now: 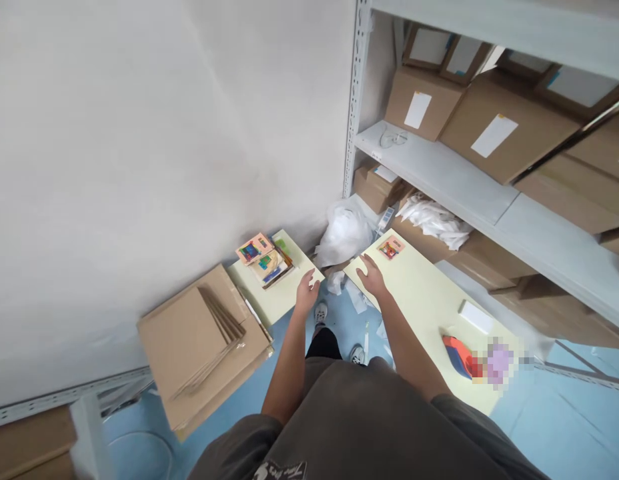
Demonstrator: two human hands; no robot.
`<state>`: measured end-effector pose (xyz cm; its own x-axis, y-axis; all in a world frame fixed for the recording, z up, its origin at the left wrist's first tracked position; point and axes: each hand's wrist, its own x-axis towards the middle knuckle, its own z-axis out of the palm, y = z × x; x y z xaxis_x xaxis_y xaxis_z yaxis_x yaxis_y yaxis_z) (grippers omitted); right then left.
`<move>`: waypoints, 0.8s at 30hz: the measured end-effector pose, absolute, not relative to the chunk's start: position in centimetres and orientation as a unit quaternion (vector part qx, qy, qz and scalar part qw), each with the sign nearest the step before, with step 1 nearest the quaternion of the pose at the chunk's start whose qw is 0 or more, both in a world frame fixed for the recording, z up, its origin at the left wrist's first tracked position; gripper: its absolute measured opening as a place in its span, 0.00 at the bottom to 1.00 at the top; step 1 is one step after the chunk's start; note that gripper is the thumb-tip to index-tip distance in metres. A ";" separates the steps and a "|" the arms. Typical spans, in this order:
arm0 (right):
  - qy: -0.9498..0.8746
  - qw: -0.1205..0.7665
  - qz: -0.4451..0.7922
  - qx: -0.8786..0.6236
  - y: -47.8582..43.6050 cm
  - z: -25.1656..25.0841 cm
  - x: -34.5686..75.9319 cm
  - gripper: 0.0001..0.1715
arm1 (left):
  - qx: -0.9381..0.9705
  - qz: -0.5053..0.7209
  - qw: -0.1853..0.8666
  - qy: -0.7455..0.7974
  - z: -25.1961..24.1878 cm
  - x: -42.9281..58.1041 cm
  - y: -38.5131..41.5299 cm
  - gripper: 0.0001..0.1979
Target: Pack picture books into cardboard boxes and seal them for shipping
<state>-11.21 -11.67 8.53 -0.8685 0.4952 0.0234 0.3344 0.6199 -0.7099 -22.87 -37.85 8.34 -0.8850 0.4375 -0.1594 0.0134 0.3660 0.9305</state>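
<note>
"Checking the hands first — what have they got?"

"Nothing. The left hand is open, fingers loosely spread, tips near the corner of a pale yellow board. The right hand is open too, palm down, fingers spread on a second pale yellow board. Neither has hold of anything."

"Where are the cards?"

"A loose heap of colourful printed cards sits at the far end of the left board, just beyond the left hand. A single printed card lies at the far end of the right board, near the right hand."

"What else is on that right board?"

"A white rectangular card and an orange-and-blue object — something beside it is too blurred to tell."

"And the room?"

"Off-white wall to the left, with a stack of flat kraft cardboard sheets against it. Blue floor below, the person's sneakers between the boards, and white paper scraps nearby. A white plastic bag is bunched in the corner. Grey metal shelving runs along the right, holding cardboard boxes with white labels."
</note>
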 end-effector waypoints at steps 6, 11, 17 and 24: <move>-0.888 0.093 0.370 -0.256 -8.1 4.2 -19.7 0.36 | 0.120 0.524 0.251 0.805 2.0 -32.3 -32.1 0.27; -0.886 0.055 0.361 -0.286 -4.9 -1.4 -26.8 0.35 | 0.106 0.495 0.307 0.806 -4.5 -41.4 -24.7 0.28; -0.881 0.006 0.366 -0.298 -0.3 -11.0 -33.6 0.36 | 0.105 0.454 0.341 0.816 -13.8 -48.5 -17.0 0.28; -0.866 -0.086 0.365 -0.330 4.9 -23.7 -38.9 0.39 | 0.061 0.432 0.376 0.817 -25.3 -53.4 -10.9 0.31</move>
<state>-38.89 4.88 -23.72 -0.7666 0.5093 -0.3910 0.6355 0.5150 -0.5752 -53.39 -10.87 -25.30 -0.7101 0.4249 -0.5614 -0.2248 0.6188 0.7527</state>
